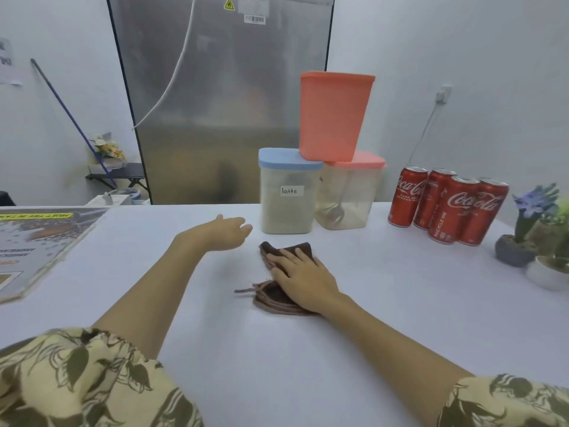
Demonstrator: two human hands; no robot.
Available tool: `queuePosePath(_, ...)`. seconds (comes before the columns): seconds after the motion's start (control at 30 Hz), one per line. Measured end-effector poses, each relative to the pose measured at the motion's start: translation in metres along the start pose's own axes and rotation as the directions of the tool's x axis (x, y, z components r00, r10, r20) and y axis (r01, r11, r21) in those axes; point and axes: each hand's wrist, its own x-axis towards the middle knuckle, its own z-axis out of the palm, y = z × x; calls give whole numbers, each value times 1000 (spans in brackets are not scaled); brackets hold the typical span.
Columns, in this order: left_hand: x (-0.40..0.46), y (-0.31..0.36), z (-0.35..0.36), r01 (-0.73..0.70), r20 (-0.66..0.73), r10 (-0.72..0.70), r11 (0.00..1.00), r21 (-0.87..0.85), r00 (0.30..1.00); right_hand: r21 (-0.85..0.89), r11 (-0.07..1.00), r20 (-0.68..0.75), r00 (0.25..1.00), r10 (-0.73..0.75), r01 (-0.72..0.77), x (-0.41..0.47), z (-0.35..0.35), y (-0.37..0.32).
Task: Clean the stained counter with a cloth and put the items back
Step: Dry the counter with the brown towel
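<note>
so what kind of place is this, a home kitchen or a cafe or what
Probably a small cafe or drinks counter rather than a home kitchen. A tub labelled latte stands on the white counter near a cluster of cola cans, a menu-like printed board lies at the left, and a tall steel fridge stands behind.

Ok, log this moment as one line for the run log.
step: wiping counter | right hand: flat on cloth | left hand: open, near latte tub, not touching | cans: upright, right
</note>
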Motion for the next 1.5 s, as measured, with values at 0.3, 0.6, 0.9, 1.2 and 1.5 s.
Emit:
queuePosePath(0.3, -20, 23, 8, 50, 52, -51, 999, 17, 997, -13, 886, -68, 884, 462, -464, -16, -51, 150)
queuePosePath(0.6, -82, -9, 28, 93, 62, -91, 995, -37, 994, -75, 996, 89, 995, 46, -39, -7, -6, 4)
queuePosePath(0.9, -140, -46, 33, 29, 35, -26, 997, -74, 999, -89, 996, 91, 996, -3, 11, -97, 11, -83)
queuePosePath(1.2, -176, -105, 43, 55, 43, -48, 986, -159, 998, -26, 998, 84, 995, -56, 58, -178, 31, -170)
queuePosePath(1.5, -170, -93, 59, -88, 50, 92, 993, -84, 994, -126, 979, 46, 984, 169, -162, -179, 10, -120)
